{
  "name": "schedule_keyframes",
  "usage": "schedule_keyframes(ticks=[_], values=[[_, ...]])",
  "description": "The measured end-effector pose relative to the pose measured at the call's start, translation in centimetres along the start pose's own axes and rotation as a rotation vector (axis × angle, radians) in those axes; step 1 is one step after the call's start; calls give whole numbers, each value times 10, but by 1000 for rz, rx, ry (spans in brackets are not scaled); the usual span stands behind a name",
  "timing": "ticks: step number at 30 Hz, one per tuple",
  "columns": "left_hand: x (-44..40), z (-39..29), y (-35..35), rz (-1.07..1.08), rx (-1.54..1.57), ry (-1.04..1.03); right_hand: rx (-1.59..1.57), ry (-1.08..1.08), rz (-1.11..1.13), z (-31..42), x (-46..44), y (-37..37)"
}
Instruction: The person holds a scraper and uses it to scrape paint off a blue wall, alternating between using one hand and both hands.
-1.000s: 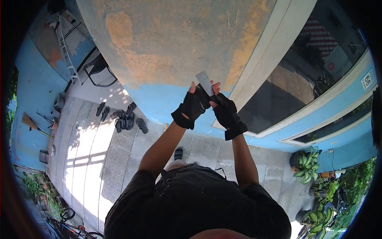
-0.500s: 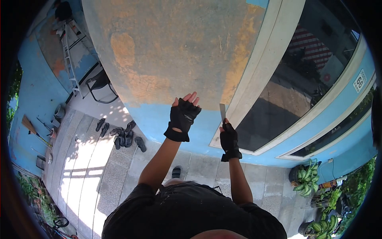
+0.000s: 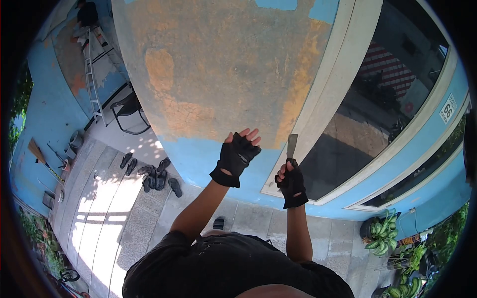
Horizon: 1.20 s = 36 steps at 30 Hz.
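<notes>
My left hand [image 3: 237, 158], in a black fingerless glove, is held up in front of the wall with its fingers stretched out and nothing in it. Whether the fingertips touch the wall I cannot tell. My right hand [image 3: 291, 185], gloved the same way, is closed around a scraper [image 3: 292, 146]. The flat metal blade points up, its broad face showing in front of the pale window frame [image 3: 318, 102]. Behind both hands, the wall [image 3: 223, 64] has a bare grey and orange upper area, with light blue paint [image 3: 198, 156] below it.
Dark window glass [image 3: 343, 149] lies right of the frame. Several sandals [image 3: 160, 179] sit on the paving at left. Farther back are a black chair [image 3: 130, 111], a stepladder [image 3: 92, 79] and another person [image 3: 87, 14]. Potted plants [image 3: 381, 233] stand at lower right.
My right hand has rotated, turning the scraper's blade from nearly edge-on at the wall to broad side over the window frame. My left hand has shifted slightly right and down in view.
</notes>
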<state>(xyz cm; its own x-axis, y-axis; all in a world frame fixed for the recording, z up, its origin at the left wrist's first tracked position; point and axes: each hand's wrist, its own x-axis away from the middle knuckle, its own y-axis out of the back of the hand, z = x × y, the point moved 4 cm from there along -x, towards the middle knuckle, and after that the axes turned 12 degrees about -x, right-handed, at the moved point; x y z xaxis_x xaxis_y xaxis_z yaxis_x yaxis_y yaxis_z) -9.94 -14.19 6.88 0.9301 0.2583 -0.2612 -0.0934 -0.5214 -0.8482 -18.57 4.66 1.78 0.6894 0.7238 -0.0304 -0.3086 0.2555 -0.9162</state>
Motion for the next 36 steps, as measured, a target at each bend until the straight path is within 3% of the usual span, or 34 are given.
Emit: schedule_keyframes(ticks=[3, 7, 8, 10, 11, 14, 18, 22, 25, 30, 36], values=[[-6, -18, 10, -144, -254, -38, -20, -16, 68, 9, 4, -6], [0, 32, -5, 34, -540, 114, -23, -156, 235, -10, 0, -43], [1, 41, -10, 243, -472, 278, -39, -225, 288, -17, -1, -54], [-4, 35, -25, 217, -683, 317, 31, -264, 411, -21, -6, -83], [-13, 31, -36, 221, -684, 313, 55, -278, 416, -21, -9, -95], [-45, -10, -81, 46, -851, 11, 52, -297, 400, -12, -26, -131], [-109, -54, -113, 62, -725, -28, -192, -464, 455, 10, -78, -195], [-161, -108, -160, -3, -802, -106, -242, -527, 677, 32, -142, -258], [-199, -146, -184, -73, -843, -217, -166, -550, 679, 43, -164, -298], [-214, -168, -205, -65, -951, -221, -129, -452, 587, 52, -183, -322], [-207, -168, -216, -199, -957, -137, -138, -440, 569, 49, -179, -329]])
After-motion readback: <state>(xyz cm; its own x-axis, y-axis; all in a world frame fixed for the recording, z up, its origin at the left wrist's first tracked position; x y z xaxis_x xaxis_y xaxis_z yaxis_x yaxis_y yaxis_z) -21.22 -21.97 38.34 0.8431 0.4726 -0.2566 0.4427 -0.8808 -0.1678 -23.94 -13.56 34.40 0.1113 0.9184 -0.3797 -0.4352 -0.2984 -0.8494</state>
